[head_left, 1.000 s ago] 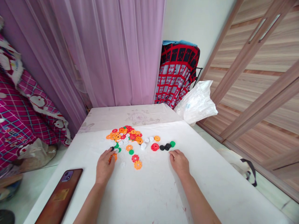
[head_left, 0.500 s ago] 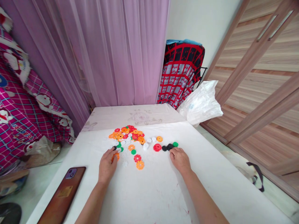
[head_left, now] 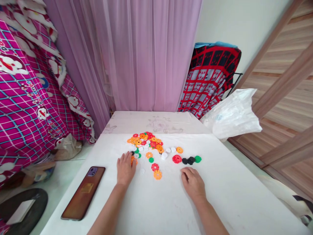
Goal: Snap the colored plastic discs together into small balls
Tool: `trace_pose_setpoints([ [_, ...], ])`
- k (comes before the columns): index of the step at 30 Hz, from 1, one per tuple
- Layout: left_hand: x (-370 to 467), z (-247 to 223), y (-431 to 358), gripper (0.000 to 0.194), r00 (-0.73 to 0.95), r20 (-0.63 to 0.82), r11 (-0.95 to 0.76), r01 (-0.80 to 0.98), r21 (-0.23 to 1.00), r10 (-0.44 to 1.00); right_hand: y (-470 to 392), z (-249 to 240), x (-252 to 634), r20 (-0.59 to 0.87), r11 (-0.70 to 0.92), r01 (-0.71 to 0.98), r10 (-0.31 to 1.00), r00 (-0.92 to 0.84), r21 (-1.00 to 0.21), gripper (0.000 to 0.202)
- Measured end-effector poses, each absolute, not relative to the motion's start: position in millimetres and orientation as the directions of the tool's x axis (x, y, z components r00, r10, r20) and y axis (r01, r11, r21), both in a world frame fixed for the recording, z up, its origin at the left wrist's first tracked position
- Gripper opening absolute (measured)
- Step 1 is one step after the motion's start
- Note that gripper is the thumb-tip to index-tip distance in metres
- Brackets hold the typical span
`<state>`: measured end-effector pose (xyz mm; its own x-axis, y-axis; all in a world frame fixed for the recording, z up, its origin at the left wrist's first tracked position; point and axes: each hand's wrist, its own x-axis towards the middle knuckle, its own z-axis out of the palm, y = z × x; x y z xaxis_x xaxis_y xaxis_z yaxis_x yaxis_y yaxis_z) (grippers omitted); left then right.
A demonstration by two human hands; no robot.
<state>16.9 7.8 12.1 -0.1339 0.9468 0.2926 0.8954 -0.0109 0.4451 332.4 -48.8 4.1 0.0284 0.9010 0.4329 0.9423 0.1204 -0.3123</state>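
The pile of snowflake-shaped plastic discs [head_left: 146, 141], orange, red, white and green, lies toward the far side of the white-covered table [head_left: 156, 209]. At its near left edge, the left hand [head_left: 126, 168] rests with fingers slightly spread over an orange disc [head_left: 134, 161]; whether it grips anything, I cannot tell. Right of the pile, the right hand [head_left: 193, 183], fingers loosely curled, sits just nearer than the black discs [head_left: 191, 160], with nothing visible in it. A brown smartphone [head_left: 84, 192] lies at left.
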Motion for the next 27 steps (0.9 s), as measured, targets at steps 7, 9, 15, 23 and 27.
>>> trace_pose_setpoints([
  [7, 19, 21, 1, 0.04, 0.115, 0.214, -0.205, 0.859, 0.469, 0.97, -50, 6, 323, 0.428, 0.154, 0.935, 0.904, -0.003, -0.318, 0.024],
  [9, 17, 21, 1, 0.038, 0.202, 0.206, -0.282, 0.81, 0.515, 0.957, -50, 6, 322, 0.423, 0.145, 0.933, 0.906, 0.008, -0.329, 0.024],
  [15, 6, 11, 7, 0.041, -0.188, 0.32, -0.161, 0.571, 0.805, 0.929, -40, 22, 279, 0.409, 0.235, 0.903, 0.91, -0.073, -0.36, 0.027],
  [23, 0, 2, 12, 0.037, -0.323, 0.307, -0.103, 0.52, 0.848, 0.895, 16, 68, 183, 0.139, 0.293, 0.918, 0.954, -0.265, -0.266, 0.024],
  [27, 1, 0, 13, 0.037, -0.278, 0.332, -0.122, 0.572, 0.811, 0.901, 27, 70, 160, 0.017, 0.235, 0.95, 0.971, -0.237, -0.207, 0.021],
])
